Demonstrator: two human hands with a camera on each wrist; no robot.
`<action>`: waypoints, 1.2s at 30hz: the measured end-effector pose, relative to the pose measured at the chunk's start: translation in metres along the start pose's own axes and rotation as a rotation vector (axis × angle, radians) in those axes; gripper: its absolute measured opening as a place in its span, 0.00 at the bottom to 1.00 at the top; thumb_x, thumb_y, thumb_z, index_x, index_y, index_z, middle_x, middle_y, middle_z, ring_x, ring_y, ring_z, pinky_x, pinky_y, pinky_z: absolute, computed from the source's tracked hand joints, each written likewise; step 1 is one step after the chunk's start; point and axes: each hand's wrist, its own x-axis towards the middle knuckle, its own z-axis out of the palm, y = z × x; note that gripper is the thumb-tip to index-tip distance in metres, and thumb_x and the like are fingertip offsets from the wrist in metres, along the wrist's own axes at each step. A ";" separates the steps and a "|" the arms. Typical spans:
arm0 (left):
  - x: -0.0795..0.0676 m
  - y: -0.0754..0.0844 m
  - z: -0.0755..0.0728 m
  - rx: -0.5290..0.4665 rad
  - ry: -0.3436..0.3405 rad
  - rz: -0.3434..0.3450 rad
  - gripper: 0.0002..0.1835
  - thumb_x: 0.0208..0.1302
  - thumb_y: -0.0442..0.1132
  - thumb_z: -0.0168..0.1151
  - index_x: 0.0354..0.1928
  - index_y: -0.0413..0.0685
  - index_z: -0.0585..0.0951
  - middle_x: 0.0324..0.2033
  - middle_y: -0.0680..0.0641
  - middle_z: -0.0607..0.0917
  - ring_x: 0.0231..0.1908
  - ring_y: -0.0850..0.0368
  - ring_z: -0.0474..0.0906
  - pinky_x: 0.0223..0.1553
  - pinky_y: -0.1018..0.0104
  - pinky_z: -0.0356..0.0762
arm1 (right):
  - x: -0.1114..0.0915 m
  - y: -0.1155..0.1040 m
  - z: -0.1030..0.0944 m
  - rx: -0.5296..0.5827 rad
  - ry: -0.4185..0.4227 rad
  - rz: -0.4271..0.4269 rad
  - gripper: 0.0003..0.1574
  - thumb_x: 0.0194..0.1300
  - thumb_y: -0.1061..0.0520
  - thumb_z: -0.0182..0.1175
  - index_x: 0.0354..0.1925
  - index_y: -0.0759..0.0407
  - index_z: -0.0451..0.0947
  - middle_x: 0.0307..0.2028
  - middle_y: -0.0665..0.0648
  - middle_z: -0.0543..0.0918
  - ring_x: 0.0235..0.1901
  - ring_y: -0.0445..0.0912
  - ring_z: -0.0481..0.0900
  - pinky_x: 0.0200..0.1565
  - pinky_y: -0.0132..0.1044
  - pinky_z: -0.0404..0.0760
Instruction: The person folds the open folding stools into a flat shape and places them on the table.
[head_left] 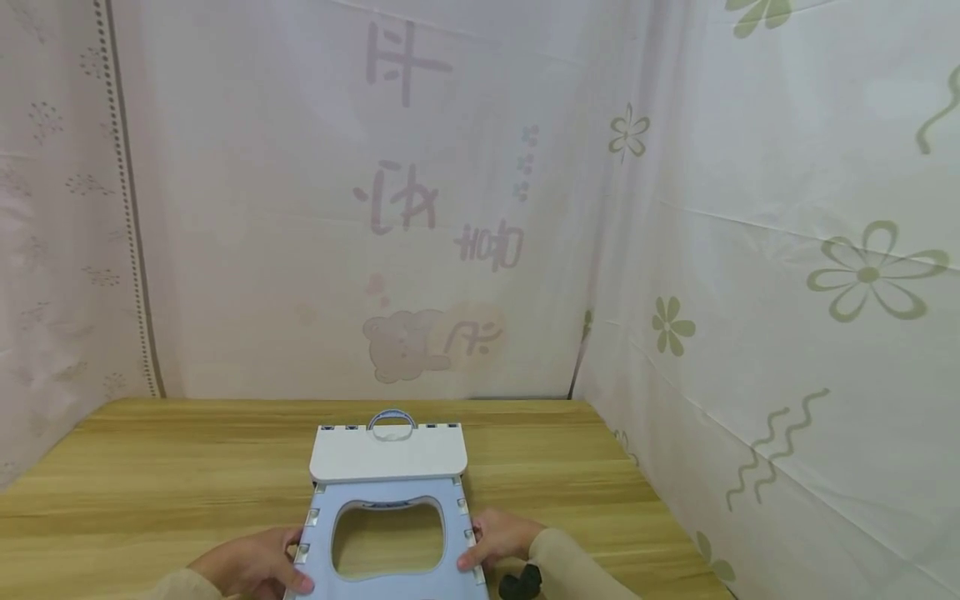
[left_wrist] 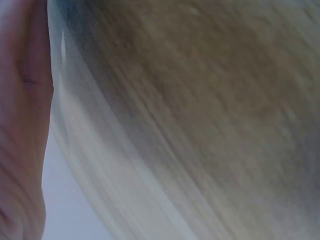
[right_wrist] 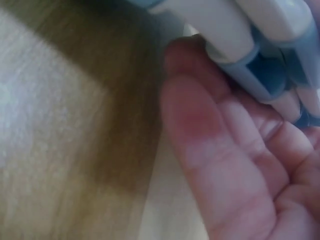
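Note:
A blue and white plastic folding step stool (head_left: 397,490) is at the front middle of the table in the head view. Its white panel (head_left: 388,457) is at the far end, with a small blue carry handle (head_left: 392,414) beyond. A large rounded opening in the blue part shows wood through it. My left hand (head_left: 251,562) grips the left hinged edge, thumb on top. On the opposite edge, my right hand (head_left: 504,537) holds on the same way. The right wrist view has the fingers (right_wrist: 200,115) against the blue and white hinge pieces (right_wrist: 240,45). The left wrist view is blurred.
The wooden table (head_left: 172,458) extends around the stool. Pale printed curtains (head_left: 262,208) hang behind it and along both sides. A small black object (head_left: 521,582) is by the right wrist.

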 end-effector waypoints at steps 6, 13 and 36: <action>-0.001 -0.004 0.002 0.006 0.009 -0.011 0.40 0.57 0.34 0.70 0.62 0.23 0.56 0.37 0.47 0.85 0.39 0.51 0.83 0.45 0.54 0.81 | -0.001 0.002 0.000 0.000 -0.043 0.011 0.11 0.60 0.66 0.66 0.40 0.71 0.78 0.36 0.57 0.87 0.34 0.42 0.83 0.39 0.37 0.83; 0.000 -0.006 0.002 -0.004 -0.019 0.005 0.40 0.57 0.35 0.71 0.60 0.21 0.57 0.37 0.47 0.85 0.39 0.52 0.83 0.45 0.56 0.81 | -0.002 0.001 -0.001 -0.064 -0.043 0.026 0.10 0.61 0.66 0.64 0.40 0.73 0.78 0.36 0.60 0.87 0.33 0.41 0.82 0.37 0.37 0.84; 0.000 -0.010 0.000 0.042 -0.081 -0.016 0.36 0.57 0.44 0.71 0.57 0.25 0.67 0.41 0.47 0.85 0.40 0.56 0.81 0.47 0.63 0.79 | -0.005 -0.002 0.002 -0.163 -0.056 0.093 0.08 0.62 0.65 0.64 0.36 0.72 0.79 0.28 0.57 0.85 0.26 0.41 0.81 0.29 0.32 0.81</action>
